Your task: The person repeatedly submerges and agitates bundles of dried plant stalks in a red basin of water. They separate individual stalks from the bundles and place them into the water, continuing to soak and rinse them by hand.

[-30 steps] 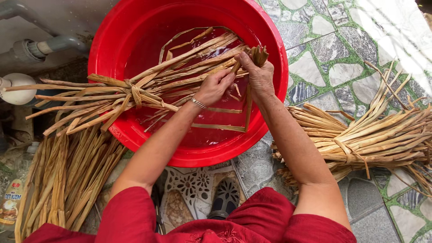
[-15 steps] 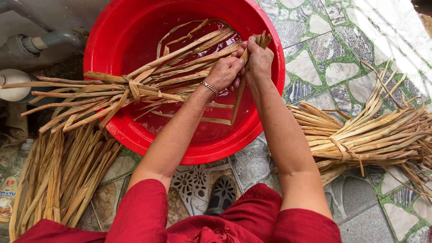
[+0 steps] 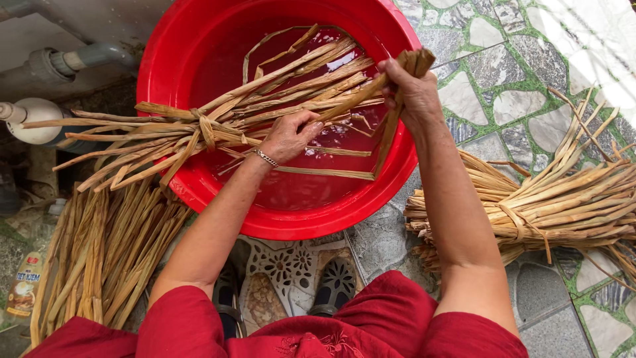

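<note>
Your right hand (image 3: 412,89) is closed around the ends of a few long tan dried reed strips (image 3: 371,89), held at the right inner rim of the round red plastic basin (image 3: 199,192). The strips run from that fist down and left across the basin.

Your left hand (image 3: 288,136), with a thin metal bracelet (image 3: 266,158) at the wrist, rests over the middle of the basin, fingers curled loosely on the same strips; a firm grip cannot be confirmed.

A tied bundle of dried reeds (image 3: 199,129) lies across the basin, its loose ends overhanging the left rim. The basin holds shallow water with single strips lying in it.

A second tied bundle (image 3: 550,205) lies on the stone paving right of the basin. Loose reeds (image 3: 99,252) lie left of it.
</note>
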